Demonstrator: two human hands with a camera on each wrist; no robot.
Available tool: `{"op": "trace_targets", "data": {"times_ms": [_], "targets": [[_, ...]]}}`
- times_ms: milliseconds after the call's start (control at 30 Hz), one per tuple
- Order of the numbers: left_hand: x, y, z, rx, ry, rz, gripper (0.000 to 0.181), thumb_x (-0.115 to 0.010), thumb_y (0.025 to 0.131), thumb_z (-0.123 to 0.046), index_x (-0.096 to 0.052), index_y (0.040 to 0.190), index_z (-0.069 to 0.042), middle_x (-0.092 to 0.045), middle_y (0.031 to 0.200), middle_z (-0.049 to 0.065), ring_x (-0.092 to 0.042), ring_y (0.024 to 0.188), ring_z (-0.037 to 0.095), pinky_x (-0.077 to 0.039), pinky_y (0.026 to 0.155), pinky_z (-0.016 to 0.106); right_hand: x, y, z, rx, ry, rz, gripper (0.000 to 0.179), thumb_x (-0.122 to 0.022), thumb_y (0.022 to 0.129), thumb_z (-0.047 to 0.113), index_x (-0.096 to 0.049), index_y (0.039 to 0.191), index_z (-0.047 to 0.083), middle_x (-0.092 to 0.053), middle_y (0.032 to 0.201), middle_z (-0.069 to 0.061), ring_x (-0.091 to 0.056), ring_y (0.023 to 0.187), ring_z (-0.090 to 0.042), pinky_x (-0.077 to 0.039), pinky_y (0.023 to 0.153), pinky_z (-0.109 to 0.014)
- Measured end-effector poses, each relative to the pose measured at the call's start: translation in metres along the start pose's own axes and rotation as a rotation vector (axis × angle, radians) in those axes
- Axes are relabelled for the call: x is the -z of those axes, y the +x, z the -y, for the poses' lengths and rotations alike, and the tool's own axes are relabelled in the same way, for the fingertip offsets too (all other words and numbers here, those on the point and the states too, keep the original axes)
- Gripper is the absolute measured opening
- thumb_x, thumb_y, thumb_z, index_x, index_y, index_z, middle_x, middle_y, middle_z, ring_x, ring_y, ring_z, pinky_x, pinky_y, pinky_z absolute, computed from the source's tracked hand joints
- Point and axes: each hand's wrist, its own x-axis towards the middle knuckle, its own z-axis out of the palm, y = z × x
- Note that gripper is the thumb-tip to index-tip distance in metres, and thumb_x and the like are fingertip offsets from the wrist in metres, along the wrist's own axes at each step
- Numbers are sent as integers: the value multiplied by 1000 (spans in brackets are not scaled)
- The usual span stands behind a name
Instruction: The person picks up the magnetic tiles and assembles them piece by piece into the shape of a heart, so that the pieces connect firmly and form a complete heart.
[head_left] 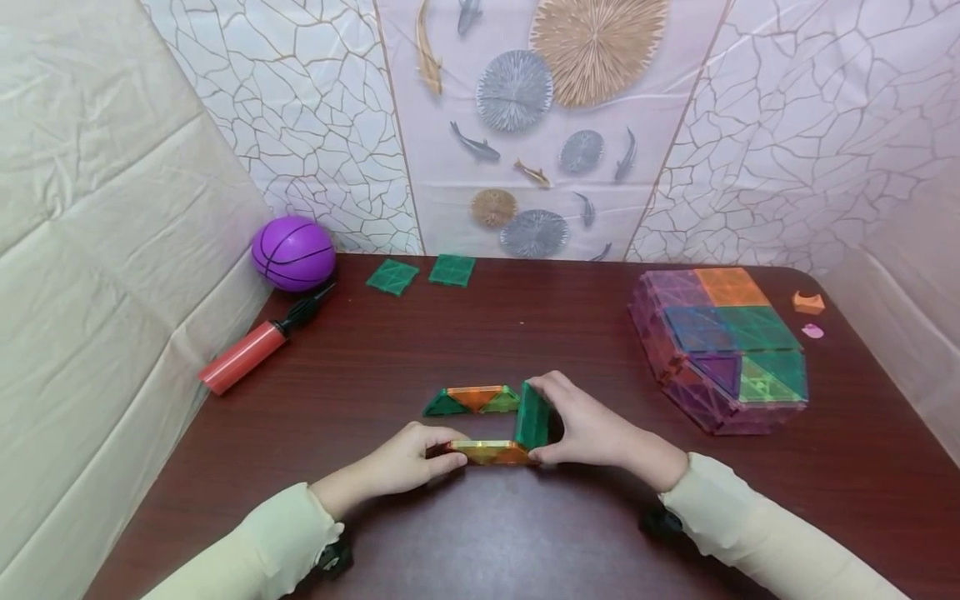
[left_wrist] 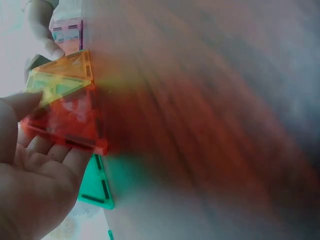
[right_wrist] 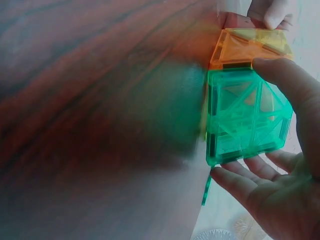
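Observation:
A translucent green square magnetic tile (head_left: pixel 532 418) stands upright, held at its edges between the thumb and fingers of my right hand (head_left: pixel 592 427). It meets the right end of a low upright row of triangle tiles. In that row are a red triangle (left_wrist: pixel 70 117), a yellow one (left_wrist: pixel 57 86) and an orange one (right_wrist: pixel 235 50). My left hand (head_left: pixel 408 458) pinches the row at its red end, thumb in front and fingers behind. Behind it runs a second row (head_left: pixel 474 399) of green, orange and lime triangles, its right end close to the green square.
At the right stands a large closed shape of joined tiles (head_left: pixel 735 329). Beyond it lie a small orange piece (head_left: pixel 807 302) and a pink piece (head_left: pixel 813 331). Two green square tiles (head_left: pixel 392 277) lie flat at the back, near a purple ball (head_left: pixel 293 253) and a red hand pump (head_left: pixel 243 357).

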Motion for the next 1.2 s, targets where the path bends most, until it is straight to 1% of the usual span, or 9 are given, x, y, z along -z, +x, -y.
{"op": "trace_targets", "data": {"times_ms": [100,167,300,400,467,667,900,1067,1200], "targets": [[4,0,0,-12,6,-69,22,-64,94,-24,-71,109,-10,-71,88,-3,-59,73,0,-50,66,21,1,0,-1,11,1,11,86,-86,71,29,-40,140,4,-46,124,-5,-52,104,-16,-49,88,-35],[8,1,-1,-45,10,-159,21,-66,93,-22,-72,106,-7,-72,92,-3,-61,80,2,-52,70,23,1,0,-2,17,-1,17,87,-85,71,29,-40,141,5,-46,125,-5,-52,105,-16,-49,89,-36],[19,7,-4,-111,23,-367,14,-71,87,-12,-71,98,-3,-72,86,1,-63,74,6,-53,63,26,1,1,-2,28,-16,27,88,-85,72,32,-39,142,5,-46,127,-5,-53,106,-15,-49,89,-37],[28,13,-3,-104,76,-480,19,-77,82,-10,-67,97,-4,-67,84,2,-60,75,9,-52,64,29,2,2,-2,31,-21,30,88,-84,72,32,-39,143,5,-46,127,-5,-53,106,-16,-49,89,-37],[32,18,-1,-69,100,-499,27,-79,79,-12,-64,101,-6,-64,88,6,-59,81,14,-51,70,34,2,2,-1,28,-19,32,88,-84,72,31,-38,143,5,-46,127,-5,-53,106,-16,-49,90,-37],[38,30,10,63,40,-356,55,-81,78,-17,-57,126,-3,-64,118,14,-58,111,28,-45,95,49,3,2,1,25,-14,42,89,-84,73,30,-38,144,4,-46,129,-6,-53,107,-16,-49,91,-38],[35,40,14,195,-22,-182,51,-78,82,-16,-60,129,-5,-64,125,10,-57,118,26,-45,99,47,3,3,2,30,-13,51,89,-84,73,29,-37,144,3,-45,130,-6,-52,109,-17,-49,92,-39],[32,44,16,233,-19,-124,38,-74,84,-10,-67,121,-6,-69,115,8,-63,102,18,-52,86,37,4,4,1,40,-15,61,89,-83,73,28,-37,144,2,-45,131,-6,-52,110,-17,-48,93,-40],[30,47,17,201,-38,-106,25,-70,87,-6,-71,111,-3,-72,101,10,-61,78,11,-51,66,26,4,5,1,38,-4,74,90,-83,72,27,-37,145,3,-45,131,-6,-52,112,-18,-47,94,-40]]}}
